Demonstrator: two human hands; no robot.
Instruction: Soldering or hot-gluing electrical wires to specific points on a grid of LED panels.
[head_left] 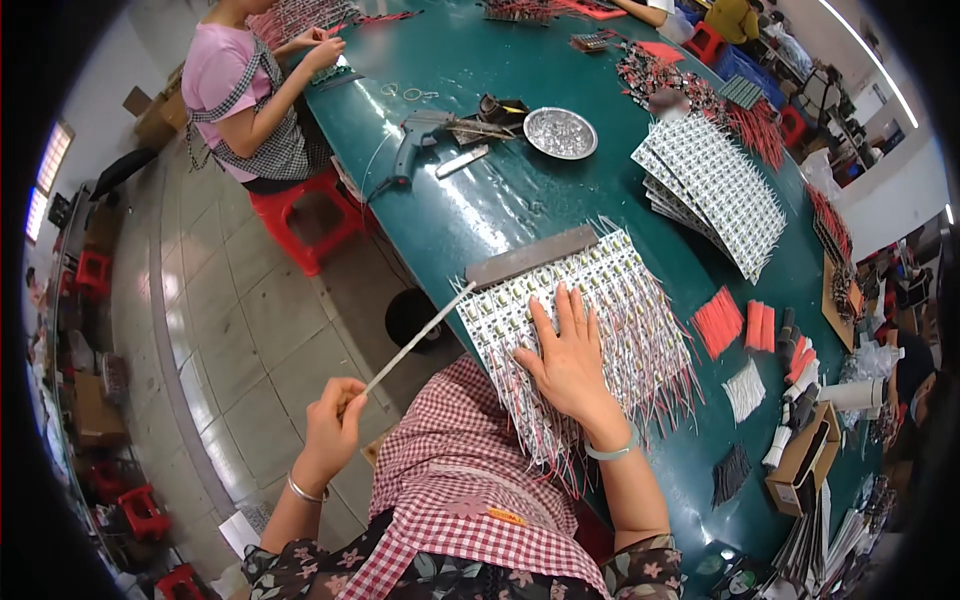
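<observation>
My left hand (335, 423), out over the floor beside the table, pinches the lower end of a thin pale strip (418, 337). The strip slants up to the far left corner of a white circuit board panel (610, 290); whether it is still joined there I cannot tell. On that panel my right hand (570, 355) lies flat with fingers spread. Rows of small green parts cover it, and many thin red and white wires hang over its near side. Along its far edge rests a dark flat bar (530, 256).
Further back on the green table (600, 200) are a glue gun (412, 140) and a metal dish (560, 133). Stacked panels (715, 185), red tube bundles (718, 322) and an open cardboard box (805, 460) are on the right. A person in pink (235, 100) sits at far left.
</observation>
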